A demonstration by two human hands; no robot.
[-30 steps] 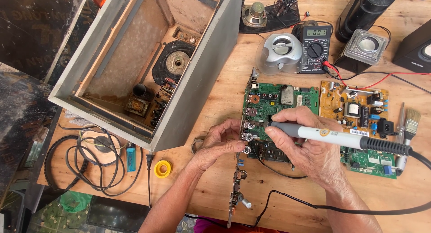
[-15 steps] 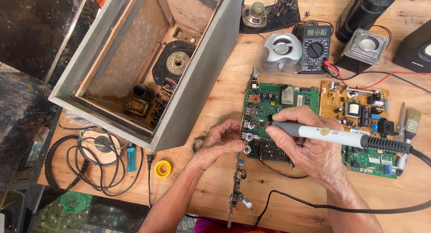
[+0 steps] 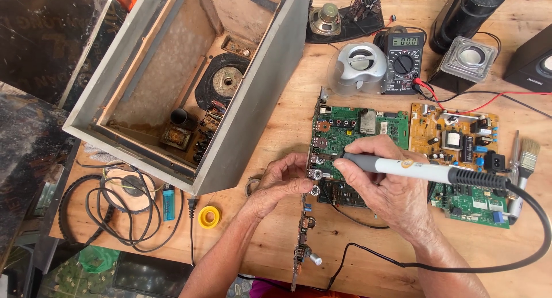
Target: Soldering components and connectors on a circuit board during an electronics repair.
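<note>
Two hands crowd your green circuit board (image 3: 368,128) on the bench (image 3: 276,229): right grip (image 3: 391,189) clamped on the soldering iron (image 3: 425,172), left grip (image 3: 282,180) pinching its edge connector; multimeter (image 3: 402,62) beyond.

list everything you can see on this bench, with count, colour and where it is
wooden cabinet: 1, grey, open, upper left
green circuit board: 1, centre
yellow circuit board: 1, right of green board
narrow board with knobs: 1, on edge, bottom centre
soldering iron: 1, white and black
multimeter: 1, dark, top centre
silver speaker: 1, beside multimeter
paintbrush: 1, right edge
solder spool: 1, yellow, below cabinet
cable coil: 1, black, lower left
left hand: pinches a connector at the green board's edge
right hand: grips the soldering iron
</note>
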